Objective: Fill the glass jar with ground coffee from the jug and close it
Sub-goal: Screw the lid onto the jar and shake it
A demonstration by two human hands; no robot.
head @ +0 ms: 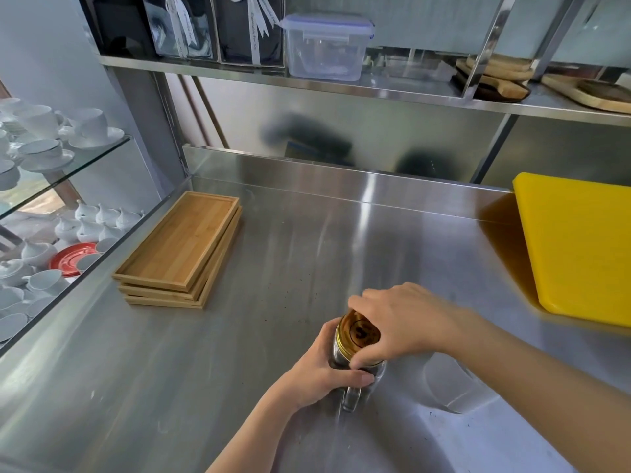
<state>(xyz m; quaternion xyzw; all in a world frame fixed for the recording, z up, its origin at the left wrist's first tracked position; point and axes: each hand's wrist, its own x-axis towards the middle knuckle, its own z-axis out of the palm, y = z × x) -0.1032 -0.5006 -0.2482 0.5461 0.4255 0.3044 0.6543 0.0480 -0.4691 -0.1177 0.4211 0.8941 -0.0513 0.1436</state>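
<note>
A glass jar (pixel 342 359) with dark coffee inside stands on the steel counter (pixel 239 336), near its front. It has a glass handle (pixel 352 399) that points toward me. My left hand (pixel 317 370) wraps around the jar's body from the left. A gold-rimmed brown lid (pixel 358 332) sits on the jar's mouth, and my right hand (pixel 403 326) grips it from above and the right. The jug is not in view.
A stack of bamboo trays (pixel 181 250) lies at the left of the counter. A yellow cutting board (pixel 577 247) lies at the right edge. White cups and saucers (pixel 44 141) fill glass shelves on the left. A steel shelf (pixel 307 80) above carries a plastic box (pixel 326 46).
</note>
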